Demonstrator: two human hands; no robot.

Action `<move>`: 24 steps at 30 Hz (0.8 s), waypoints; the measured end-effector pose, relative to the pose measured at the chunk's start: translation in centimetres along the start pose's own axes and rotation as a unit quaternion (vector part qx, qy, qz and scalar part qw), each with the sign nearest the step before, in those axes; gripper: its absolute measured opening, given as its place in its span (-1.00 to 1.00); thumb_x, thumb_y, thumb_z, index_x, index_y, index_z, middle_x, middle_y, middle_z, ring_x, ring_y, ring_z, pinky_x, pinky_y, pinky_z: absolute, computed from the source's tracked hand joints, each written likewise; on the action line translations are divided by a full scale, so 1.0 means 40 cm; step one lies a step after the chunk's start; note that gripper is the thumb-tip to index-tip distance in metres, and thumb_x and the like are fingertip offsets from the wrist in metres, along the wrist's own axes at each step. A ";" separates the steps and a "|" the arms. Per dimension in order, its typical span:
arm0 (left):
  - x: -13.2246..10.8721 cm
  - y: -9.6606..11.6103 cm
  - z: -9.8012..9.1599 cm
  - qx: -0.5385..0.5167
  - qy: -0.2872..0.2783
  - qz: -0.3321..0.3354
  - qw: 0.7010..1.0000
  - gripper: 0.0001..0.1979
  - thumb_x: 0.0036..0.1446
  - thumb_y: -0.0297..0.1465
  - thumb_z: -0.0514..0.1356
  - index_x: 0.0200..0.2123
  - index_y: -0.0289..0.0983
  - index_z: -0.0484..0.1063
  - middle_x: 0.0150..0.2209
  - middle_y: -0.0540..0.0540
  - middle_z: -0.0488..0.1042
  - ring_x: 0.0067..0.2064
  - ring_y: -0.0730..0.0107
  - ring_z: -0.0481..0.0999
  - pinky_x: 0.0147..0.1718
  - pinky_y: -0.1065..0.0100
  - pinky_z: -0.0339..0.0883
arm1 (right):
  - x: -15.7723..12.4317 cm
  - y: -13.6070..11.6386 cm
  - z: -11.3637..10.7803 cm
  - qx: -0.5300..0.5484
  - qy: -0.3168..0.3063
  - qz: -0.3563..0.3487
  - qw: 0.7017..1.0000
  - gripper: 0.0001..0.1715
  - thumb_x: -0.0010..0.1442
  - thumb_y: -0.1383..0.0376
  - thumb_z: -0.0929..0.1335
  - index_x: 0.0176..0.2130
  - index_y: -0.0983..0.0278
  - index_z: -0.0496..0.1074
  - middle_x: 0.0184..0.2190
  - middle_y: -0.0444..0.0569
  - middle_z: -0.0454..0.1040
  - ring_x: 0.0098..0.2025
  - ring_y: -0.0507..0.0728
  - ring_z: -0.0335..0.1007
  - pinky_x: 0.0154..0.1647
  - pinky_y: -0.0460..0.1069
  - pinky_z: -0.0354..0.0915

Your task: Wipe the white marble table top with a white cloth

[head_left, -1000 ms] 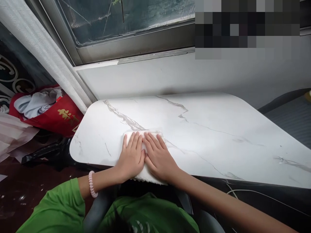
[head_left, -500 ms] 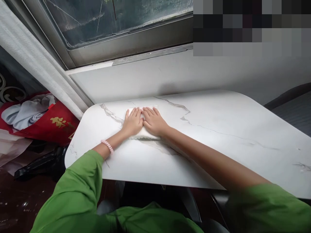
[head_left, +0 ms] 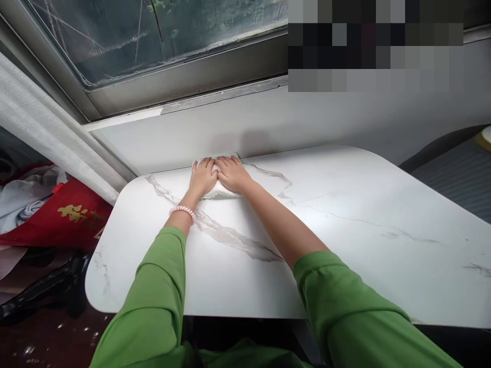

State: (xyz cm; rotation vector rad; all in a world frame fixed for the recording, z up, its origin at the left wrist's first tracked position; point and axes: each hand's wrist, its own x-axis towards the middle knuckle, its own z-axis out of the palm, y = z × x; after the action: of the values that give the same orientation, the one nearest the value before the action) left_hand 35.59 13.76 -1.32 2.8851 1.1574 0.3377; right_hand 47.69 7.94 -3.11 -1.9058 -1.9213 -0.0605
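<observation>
A white cloth (head_left: 221,192) lies folded or bunched at the far edge of a white marble-patterned table (head_left: 345,189). My left hand (head_left: 203,177) rests flat on its left part, fingers stretched forward and slightly apart. Beside it, with the thumbs close together, my right hand (head_left: 232,175) presses flat on the right part of the same cloth. Most of the cloth is hidden under both palms. Its far edge comes up against the wall, and its near edge shows below the hands. A pink coiled band (head_left: 183,210) circles my left wrist.
Behind the table rises a white wall (head_left: 172,133) below a metal-framed window (head_left: 172,76). A pale curtain (head_left: 49,112) hangs at the left, above a red bag (head_left: 76,209) with cloth in it. At the right is a grey ribbed surface (head_left: 456,163) with a dark edge.
Both hands have slid forward across the table with the cloth, from short of the far edge up to the wall. My arms are stretched further out, and the view has shifted a little.
</observation>
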 end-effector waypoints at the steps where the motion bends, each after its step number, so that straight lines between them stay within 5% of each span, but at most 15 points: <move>1: -0.003 0.001 0.000 0.001 -0.002 0.000 1.000 -0.54 0.32 -0.40 -0.15 0.24 -0.33 0.17 0.30 -0.17 0.17 0.33 0.29 0.07 0.32 0.07 -0.21 | -0.004 -0.003 -0.002 -0.001 -0.002 0.002 1.000 -0.40 0.25 0.30 0.07 0.21 0.46 0.21 0.25 0.20 0.23 0.29 0.25 0.05 0.31 0.20 -0.13; 13: -0.161 0.107 -0.026 0.002 -0.020 -0.002 1.000 -0.49 0.33 -0.37 -0.18 0.28 -0.38 0.10 0.34 -0.19 0.08 0.36 0.27 -0.01 0.33 0.06 -0.28 | -0.179 -0.050 -0.056 0.006 -0.018 0.007 1.000 -0.38 0.26 0.28 0.07 0.24 0.42 0.18 0.30 0.17 0.17 0.34 0.22 0.00 0.32 0.21 -0.12; 24: -0.450 0.314 -0.072 -0.018 -0.066 0.097 0.993 -0.46 0.34 -0.33 -0.22 0.31 -0.43 0.03 0.36 -0.22 0.00 0.38 0.22 -0.08 0.33 0.00 -0.32 | -0.567 -0.134 -0.147 -0.064 -0.004 0.035 0.997 -0.36 0.28 0.26 0.03 0.24 0.44 0.18 0.29 0.19 0.18 0.34 0.23 -0.01 0.33 0.24 -0.09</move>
State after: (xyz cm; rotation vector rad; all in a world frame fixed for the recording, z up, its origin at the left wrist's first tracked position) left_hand 30.92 -7.88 -0.81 2.9419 0.8436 0.1643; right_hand 43.24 -15.67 -3.81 -2.0585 -1.8942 -0.1602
